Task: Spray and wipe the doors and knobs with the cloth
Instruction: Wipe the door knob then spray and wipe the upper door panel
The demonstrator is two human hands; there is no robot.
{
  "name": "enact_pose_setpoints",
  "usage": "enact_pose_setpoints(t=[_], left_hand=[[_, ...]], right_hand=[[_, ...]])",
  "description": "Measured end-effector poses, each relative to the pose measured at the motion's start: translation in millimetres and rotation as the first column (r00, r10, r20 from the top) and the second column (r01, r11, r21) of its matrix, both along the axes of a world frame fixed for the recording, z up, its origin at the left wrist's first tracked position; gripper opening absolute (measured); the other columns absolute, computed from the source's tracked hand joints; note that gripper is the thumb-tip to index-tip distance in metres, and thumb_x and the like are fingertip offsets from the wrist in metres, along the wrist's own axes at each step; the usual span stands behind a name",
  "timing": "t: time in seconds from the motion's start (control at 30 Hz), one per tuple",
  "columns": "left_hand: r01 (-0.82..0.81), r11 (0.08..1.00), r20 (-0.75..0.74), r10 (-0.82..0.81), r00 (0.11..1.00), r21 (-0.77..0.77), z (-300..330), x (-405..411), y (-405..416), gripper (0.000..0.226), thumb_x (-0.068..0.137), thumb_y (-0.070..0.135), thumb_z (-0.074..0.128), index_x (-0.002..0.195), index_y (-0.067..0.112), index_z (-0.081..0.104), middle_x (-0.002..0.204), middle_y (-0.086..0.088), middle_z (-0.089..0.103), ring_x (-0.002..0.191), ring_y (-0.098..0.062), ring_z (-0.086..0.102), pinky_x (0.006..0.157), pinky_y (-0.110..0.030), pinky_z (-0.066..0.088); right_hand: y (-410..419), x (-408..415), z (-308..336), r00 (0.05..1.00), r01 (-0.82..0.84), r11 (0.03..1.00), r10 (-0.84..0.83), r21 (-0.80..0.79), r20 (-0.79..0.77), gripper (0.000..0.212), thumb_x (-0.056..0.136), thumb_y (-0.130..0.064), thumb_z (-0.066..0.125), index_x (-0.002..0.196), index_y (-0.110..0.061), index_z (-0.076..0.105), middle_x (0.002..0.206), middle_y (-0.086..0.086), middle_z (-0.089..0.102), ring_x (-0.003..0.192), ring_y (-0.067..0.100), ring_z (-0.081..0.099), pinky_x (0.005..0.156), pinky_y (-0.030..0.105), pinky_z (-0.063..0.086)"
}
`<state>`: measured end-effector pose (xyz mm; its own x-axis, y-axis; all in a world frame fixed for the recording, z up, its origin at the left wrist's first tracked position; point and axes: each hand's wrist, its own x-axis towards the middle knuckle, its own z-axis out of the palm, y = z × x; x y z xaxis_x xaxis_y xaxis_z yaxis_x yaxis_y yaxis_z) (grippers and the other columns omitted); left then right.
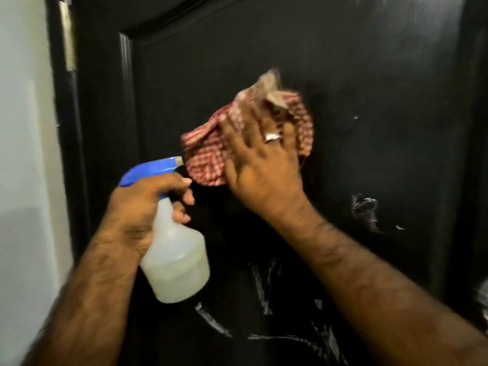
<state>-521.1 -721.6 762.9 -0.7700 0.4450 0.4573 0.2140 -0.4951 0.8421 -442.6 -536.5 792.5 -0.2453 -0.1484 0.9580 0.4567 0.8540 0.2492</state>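
Observation:
A black panelled door (pixel 369 75) fills most of the view. My right hand (pixel 261 159), blurred by motion, presses a red-and-white checked cloth (pixel 206 159) flat against the door's middle panel, fingers spread over it. My left hand (pixel 142 207) grips the neck of a translucent spray bottle (pixel 177 260) with a blue trigger head (pixel 150 170), held just left of the cloth, nozzle pointing toward the door. White streaks (pixel 364 210) mark the panel below and to the right of the cloth. No knob is in view.
A pale wall (pixel 23 154) stands on the left, beside the black door frame (pixel 66 128). A raised moulding edge (pixel 126 75) borders the door panel at the left and top.

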Motion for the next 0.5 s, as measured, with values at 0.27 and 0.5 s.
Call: enact_pose_setpoints(t=[0.27, 0.5], left_hand=[[0.184, 0.969, -0.016, -0.19, 0.982, -0.165, -8, 33, 54, 0.012, 0.076, 0.011, 0.071, 0.064, 0.009, 0.068, 0.069, -0.019, 0.061, 0.038, -0.02, 0.045, 0.049, -0.03, 0.047], [0.245, 0.955, -0.054, -0.257, 0.965, -0.169, -1, 55, 74, 0.022, 0.082, 0.006, 0.07, 0.061, 0.011, 0.068, 0.06, -0.021, 0.051, 0.038, -0.025, 0.041, 0.048, -0.032, 0.046]], right_hand=[[50, 100, -109, 0.956, 0.047, 0.998, -0.054, 0.033, 0.287, 0.057, 0.102, -0.053, 0.055, 0.157, -0.039, 0.05, 0.157, 0.002, 0.055, 0.138, 0.03, 0.053, 0.115, 0.05, 0.034], [99, 151, -38, 0.974, 0.164, 0.966, -0.19, -0.199, -0.122, 0.07, 0.096, -0.053, 0.047, 0.163, -0.034, 0.04, 0.176, 0.007, 0.022, 0.16, 0.037, 0.024, 0.125, 0.057, 0.016]])
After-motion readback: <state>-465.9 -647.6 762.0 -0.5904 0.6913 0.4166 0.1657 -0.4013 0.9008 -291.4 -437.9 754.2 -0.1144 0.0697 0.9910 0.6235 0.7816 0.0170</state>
